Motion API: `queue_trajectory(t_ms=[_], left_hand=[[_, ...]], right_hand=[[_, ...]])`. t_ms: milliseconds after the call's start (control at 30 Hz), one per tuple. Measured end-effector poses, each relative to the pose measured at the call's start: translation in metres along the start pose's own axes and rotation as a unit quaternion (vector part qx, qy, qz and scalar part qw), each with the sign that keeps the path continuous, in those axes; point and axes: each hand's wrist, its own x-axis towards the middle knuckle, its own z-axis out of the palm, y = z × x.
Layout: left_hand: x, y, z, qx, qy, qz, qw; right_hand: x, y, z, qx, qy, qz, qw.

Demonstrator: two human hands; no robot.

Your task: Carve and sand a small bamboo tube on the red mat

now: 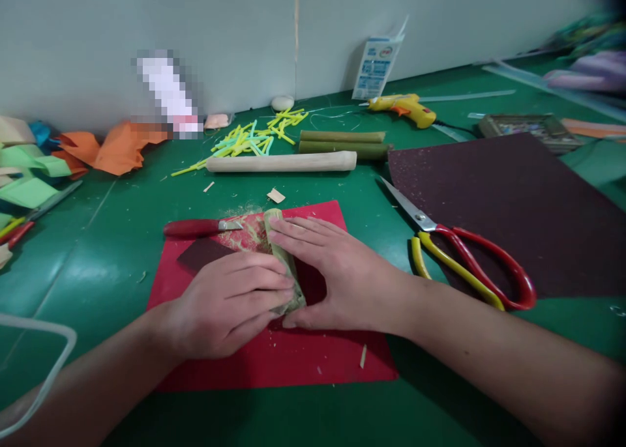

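Observation:
A short piece of bamboo (275, 229) lies on a red sheet (274, 362), pointing away from me. My left hand (235, 297) is closed over its near left side. From the right, my right hand (337, 264) presses on the same piece, fingers across its upper end and thumb at the near end. A red-handled knife (195, 228) rests at the sheet's upper left, its blade partly covered by pale shavings (244, 235). Under my left hand's edge shows a small dark square of what looks like sandpaper (203, 257).
Red-and-yellow-handled scissors (440, 229) lie at right on a large dark sheet (503, 199). Behind are a pale bamboo stick (281, 163), green bamboo pieces (342, 148), yellow-green strips (244, 139) and a yellow glue gun (405, 108). Orange paper (122, 150) sits at back left.

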Motion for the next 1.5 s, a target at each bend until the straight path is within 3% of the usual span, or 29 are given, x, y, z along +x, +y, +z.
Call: queue_trajectory(t_ms=[167, 300, 433, 667, 900, 1500], left_hand=[[-0.003, 0.004, -0.005, 0.024, -0.019, 0.014, 0.999], [0.005, 0.007, 0.001, 0.06, -0.01, -0.004, 0.998], [0.007, 0.004, 0.004, 0.034, 0.001, 0.002, 0.999], [-0.012, 0.004, -0.005, 0.009, -0.019, -0.02, 1.0], [0.0, 0.011, 0.004, 0.03, 0.007, -0.017, 0.999], [0.007, 0.001, -0.006, 0.154, 0.009, -0.012, 0.988]], right_hand=[[0.0, -0.001, 0.003, -0.017, 0.007, -0.003, 1.0], [0.0, -0.005, 0.008, -0.016, 0.034, -0.013, 0.999], [0.002, -0.006, 0.014, -0.018, 0.067, -0.022, 0.997], [0.005, -0.006, 0.015, -0.029, 0.028, -0.033, 0.999], [0.002, -0.006, 0.013, -0.001, 0.062, -0.027, 0.998], [0.009, -0.005, 0.017, -0.001, 0.039, -0.027, 0.999]])
